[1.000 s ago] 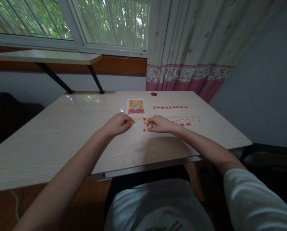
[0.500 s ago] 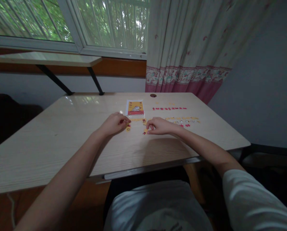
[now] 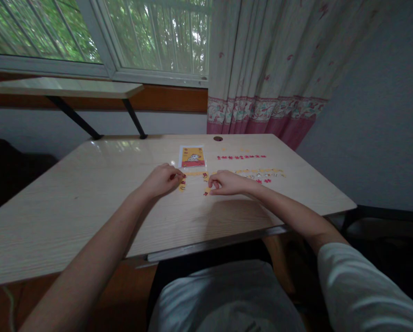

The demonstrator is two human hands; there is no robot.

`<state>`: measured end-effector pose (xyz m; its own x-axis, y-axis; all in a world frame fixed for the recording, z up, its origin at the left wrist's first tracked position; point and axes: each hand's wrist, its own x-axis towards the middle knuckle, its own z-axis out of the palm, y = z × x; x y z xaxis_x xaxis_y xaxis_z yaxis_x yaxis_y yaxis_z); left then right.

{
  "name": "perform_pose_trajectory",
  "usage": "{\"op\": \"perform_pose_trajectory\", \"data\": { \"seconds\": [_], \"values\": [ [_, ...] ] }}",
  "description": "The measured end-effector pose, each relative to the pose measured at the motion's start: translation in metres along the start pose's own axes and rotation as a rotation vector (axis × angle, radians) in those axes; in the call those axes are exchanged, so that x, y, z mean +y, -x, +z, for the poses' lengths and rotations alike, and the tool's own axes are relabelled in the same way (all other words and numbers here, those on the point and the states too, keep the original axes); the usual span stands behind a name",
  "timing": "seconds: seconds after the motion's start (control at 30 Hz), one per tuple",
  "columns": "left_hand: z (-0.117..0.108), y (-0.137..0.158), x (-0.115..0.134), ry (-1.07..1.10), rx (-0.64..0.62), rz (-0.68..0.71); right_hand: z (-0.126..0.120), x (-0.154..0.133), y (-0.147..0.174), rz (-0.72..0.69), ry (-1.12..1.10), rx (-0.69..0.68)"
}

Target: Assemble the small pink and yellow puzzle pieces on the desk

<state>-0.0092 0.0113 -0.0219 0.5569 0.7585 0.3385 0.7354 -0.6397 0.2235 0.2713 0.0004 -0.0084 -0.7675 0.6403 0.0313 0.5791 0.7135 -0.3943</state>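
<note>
Small yellow and red jigsaw puzzle pieces (image 3: 194, 174) form a top row with two side columns running down toward me. My left hand (image 3: 161, 180) is closed, its fingertips on a puzzle piece (image 3: 182, 181) of the left column near the top corner. At the right column, my right hand (image 3: 227, 182) is curled, with thumb and forefinger at the edge of its pieces (image 3: 205, 194). The fingers partly hide what they touch. Just behind the row lies a picture card (image 3: 192, 157) with a white animal on yellow and red.
A row of red pieces (image 3: 241, 157) lies at the back right of the wooden desk (image 3: 98, 193). Yellow and white pieces (image 3: 260, 174) sit nearer, partly behind my right hand. A raised shelf (image 3: 68, 87) stands at the back left, with a curtain (image 3: 258, 69) behind the desk.
The view has shifted slightly, so everything sits a little further left and lower. Both hands stay at the same columns, with hardly any finger movement.
</note>
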Motion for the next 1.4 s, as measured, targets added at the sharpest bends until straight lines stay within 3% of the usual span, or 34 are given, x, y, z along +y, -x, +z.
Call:
{"op": "perform_pose_trajectory", "data": {
  "seconds": [0.63, 0.8, 0.93, 1.13, 1.23, 1.4],
  "values": [
    [0.000, 0.000, 0.001, 0.041, 0.001, -0.015, 0.000, 0.000, 0.000, 0.001, -0.002, -0.001],
    [0.001, -0.001, -0.001, 0.003, -0.022, -0.013, -0.016, 0.007, 0.006, 0.034, -0.112, 0.032],
    [0.000, -0.002, -0.001, 0.009, -0.038, -0.025, -0.044, 0.038, 0.021, 0.135, -0.154, 0.162],
    [-0.001, -0.002, 0.000, 0.020, -0.034, -0.026, -0.076, 0.122, 0.071, 0.370, -0.213, 0.317],
    [-0.001, -0.002, 0.000, 0.016, -0.044, -0.036, -0.083, 0.151, 0.104, 0.535, -0.221, 0.394],
    [-0.001, -0.004, 0.001, 0.024, -0.062, -0.056, -0.074, 0.167, 0.143, 0.742, -0.339, 0.516]
  ]
}}
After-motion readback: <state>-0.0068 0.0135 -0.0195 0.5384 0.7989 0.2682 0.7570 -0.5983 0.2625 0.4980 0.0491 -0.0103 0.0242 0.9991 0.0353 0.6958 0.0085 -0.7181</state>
